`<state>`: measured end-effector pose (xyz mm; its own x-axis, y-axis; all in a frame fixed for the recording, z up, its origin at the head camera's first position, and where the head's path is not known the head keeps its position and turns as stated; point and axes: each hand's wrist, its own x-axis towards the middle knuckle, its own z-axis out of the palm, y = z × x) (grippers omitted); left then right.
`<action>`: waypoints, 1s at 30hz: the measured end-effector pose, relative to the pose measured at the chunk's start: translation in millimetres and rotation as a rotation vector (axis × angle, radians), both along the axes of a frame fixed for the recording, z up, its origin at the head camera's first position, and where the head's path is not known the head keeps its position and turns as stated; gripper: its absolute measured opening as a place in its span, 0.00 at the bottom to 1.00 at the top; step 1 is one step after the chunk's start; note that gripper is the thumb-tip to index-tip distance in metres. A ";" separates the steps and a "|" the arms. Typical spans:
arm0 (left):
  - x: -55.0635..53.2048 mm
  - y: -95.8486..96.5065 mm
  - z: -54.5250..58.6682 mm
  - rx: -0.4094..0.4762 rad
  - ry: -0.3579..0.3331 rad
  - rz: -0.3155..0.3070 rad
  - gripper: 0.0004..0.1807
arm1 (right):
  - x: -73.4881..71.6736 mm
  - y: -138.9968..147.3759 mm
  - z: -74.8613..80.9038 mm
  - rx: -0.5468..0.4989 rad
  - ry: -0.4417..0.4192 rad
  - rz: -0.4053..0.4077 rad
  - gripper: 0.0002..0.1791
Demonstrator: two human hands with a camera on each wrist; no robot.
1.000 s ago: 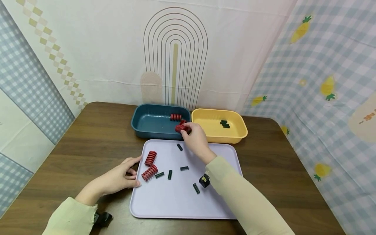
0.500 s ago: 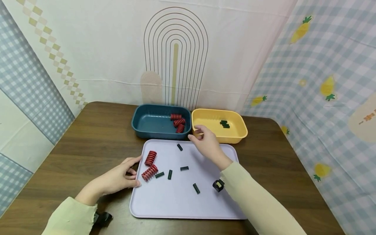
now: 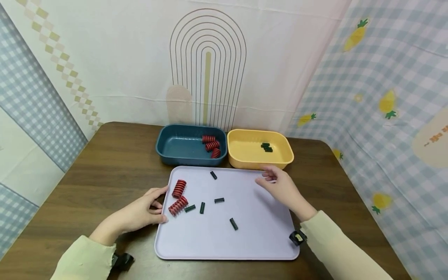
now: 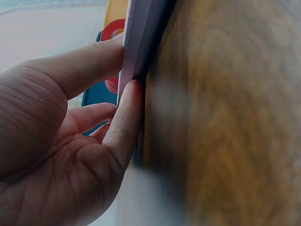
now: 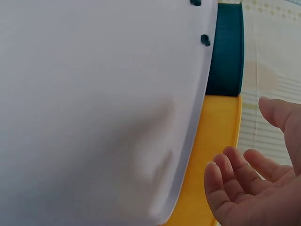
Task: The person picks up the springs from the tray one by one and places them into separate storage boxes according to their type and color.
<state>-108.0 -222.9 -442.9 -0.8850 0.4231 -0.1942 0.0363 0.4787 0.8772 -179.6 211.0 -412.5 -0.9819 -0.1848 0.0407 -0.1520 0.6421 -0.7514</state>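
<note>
My left hand (image 3: 143, 210) rests at the left rim of the pale lilac tray (image 3: 196, 241); in the left wrist view its thumb (image 4: 89, 66) reaches over that rim, with another fingertip against the outer side. Close to this hand lie two thick red springs, one upper (image 3: 179, 188) and one lower (image 3: 178, 206). Several small dark green springs are spread over the tray, among them one near the middle (image 3: 219, 200) and one lower right (image 3: 233, 224). My right hand (image 3: 280, 186) hovers above the tray's far right corner, fingers relaxed and holding nothing.
Behind the tray, a dark blue bin (image 3: 175, 160) contains three red springs (image 3: 212, 146). Beside it on the right, a yellow bin (image 3: 245, 165) contains small green springs (image 3: 266, 147). All stand on a brown wooden table (image 3: 115, 163), with a patterned cloth behind.
My right hand released a red spring into the blue bin, then moved right and toward me, past the yellow bin's front, to the tray's far right corner. The left hand stayed put.
</note>
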 end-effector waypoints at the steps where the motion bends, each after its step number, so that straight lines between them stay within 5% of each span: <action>1: 0.4 0.6 -0.2 0.000 -0.002 -0.002 0.51 | 1.8 5.8 -1.6 0.008 -0.005 -0.002 0.33; 11: 3.5 3.7 -2.1 -0.004 0.001 -0.002 0.52 | 29.6 60.4 -21.2 0.051 -0.080 -0.065 0.33; 16: 4.0 1.6 0.7 -0.020 0.009 0.003 0.51 | 40.3 68.2 -36.4 0.007 -0.155 -0.044 0.34; 20: 3.7 -0.1 4.3 -0.041 0.022 0.008 0.50 | 42.9 69.0 -43.8 0.016 -0.137 -0.024 0.33; 30: 7.5 24.3 18.3 -0.209 0.288 0.103 0.31 | 43.6 73.9 -42.7 0.014 -0.151 0.010 0.33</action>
<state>-100.5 -198.6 -424.6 -0.9518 0.3066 -0.0034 0.2102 0.6603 0.7210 -136.0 284.9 -455.2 -0.9749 -0.1937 -0.1096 -0.0445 0.6518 -0.7570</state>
